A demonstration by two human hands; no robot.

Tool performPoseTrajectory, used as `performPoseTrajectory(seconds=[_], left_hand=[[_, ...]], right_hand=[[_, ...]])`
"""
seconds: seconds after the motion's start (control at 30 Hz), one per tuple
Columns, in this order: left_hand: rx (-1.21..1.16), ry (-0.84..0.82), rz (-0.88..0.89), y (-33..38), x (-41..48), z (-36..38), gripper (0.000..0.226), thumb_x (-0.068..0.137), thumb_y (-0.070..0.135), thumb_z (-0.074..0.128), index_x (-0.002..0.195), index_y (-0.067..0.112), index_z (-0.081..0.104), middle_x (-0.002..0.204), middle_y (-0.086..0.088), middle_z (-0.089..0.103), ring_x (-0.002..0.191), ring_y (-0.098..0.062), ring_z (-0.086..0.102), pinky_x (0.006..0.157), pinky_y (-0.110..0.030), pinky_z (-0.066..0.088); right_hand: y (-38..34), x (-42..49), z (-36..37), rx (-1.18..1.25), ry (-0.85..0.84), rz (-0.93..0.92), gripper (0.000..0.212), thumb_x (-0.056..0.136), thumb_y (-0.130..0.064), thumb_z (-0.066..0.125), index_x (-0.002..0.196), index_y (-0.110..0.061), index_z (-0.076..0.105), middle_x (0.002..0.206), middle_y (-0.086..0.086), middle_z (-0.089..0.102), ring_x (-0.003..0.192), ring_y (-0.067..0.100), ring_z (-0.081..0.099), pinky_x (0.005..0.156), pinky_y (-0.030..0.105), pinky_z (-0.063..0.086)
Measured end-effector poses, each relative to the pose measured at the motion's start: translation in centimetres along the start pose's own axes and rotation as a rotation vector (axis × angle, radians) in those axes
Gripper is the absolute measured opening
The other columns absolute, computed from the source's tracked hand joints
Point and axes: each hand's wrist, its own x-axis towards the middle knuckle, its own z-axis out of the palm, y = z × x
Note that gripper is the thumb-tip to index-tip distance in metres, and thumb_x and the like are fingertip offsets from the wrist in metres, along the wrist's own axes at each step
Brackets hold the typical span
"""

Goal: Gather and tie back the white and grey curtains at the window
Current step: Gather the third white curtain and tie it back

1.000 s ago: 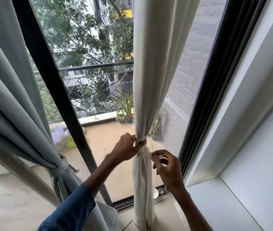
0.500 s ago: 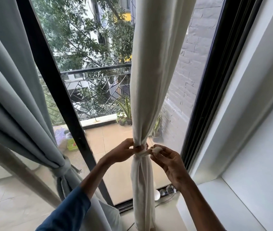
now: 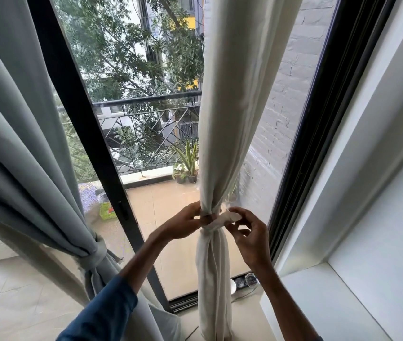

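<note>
A white curtain [image 3: 230, 124] hangs gathered into a narrow column in the middle of the window. A white tie-back strip [image 3: 216, 223] circles it at waist height. My left hand [image 3: 183, 223] grips the gathered curtain from the left, fingers curled round the bunch at the strip. My right hand [image 3: 247, 232] pinches the free end of the strip just right of the curtain. The grey curtain [image 3: 21, 143] hangs at the left, bound low down by a grey tie [image 3: 94, 254].
A black window frame post [image 3: 89, 148] stands between the two curtains, and a second black frame [image 3: 318, 124] borders the right. A white ledge [image 3: 318, 303] lies at the lower right. Small round objects [image 3: 244, 283] sit on the floor by the curtain's foot.
My right hand has opened out and moved up to the strip's free end at the curtain. The left hand keeps its grip on the bunch. The view has shifted slightly upward.
</note>
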Motion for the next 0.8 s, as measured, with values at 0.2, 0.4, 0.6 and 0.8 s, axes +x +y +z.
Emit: performPoseTrajectory(seconds=[0.2,0.4,0.6,0.8], left_hand=[[-0.071,-0.02,-0.009,0.2,0.0,-0.1,0.047,0.086,0.031,0.068,0.119,-0.003,0.062,0.114,-0.018,0.067,0.108,-0.021,0.06,0.097,-0.051,0.048],[-0.063,0.036,-0.002,0.7,-0.1,0.6,0.029,0.091,0.034,0.067,0.115,0.018,0.071,0.115,-0.001,0.072,0.11,-0.014,0.064,0.1,-0.041,0.051],[-0.115,0.104,0.022,0.0,0.1,0.8,0.024,0.097,0.008,0.061,0.119,0.004,0.069,0.12,-0.01,0.07,0.115,-0.021,0.064,0.1,-0.04,0.052],[-0.168,0.079,0.048,0.0,0.6,1.3,0.032,0.096,0.017,0.061,0.123,0.002,0.066,0.124,-0.014,0.068,0.119,-0.023,0.062,0.102,-0.041,0.05]], right_hand=[[0.4,0.1,0.5,0.052,0.036,0.042,0.023,0.084,-0.019,0.08,0.107,-0.024,0.076,0.102,-0.009,0.076,0.088,0.014,0.073,0.071,0.045,0.063],[0.2,0.9,0.8,0.218,0.026,0.115,0.028,0.08,-0.01,0.083,0.107,-0.012,0.077,0.093,0.003,0.079,0.087,0.023,0.076,0.076,0.034,0.062],[1.8,1.8,0.8,0.185,0.008,0.16,0.033,0.083,-0.012,0.081,0.114,-0.02,0.074,0.102,-0.003,0.078,0.093,0.017,0.075,0.072,0.038,0.062],[2.9,2.4,0.9,-0.29,0.056,-0.042,0.018,0.089,-0.023,0.075,0.107,-0.025,0.078,0.098,-0.015,0.072,0.093,0.007,0.069,0.077,0.038,0.059]])
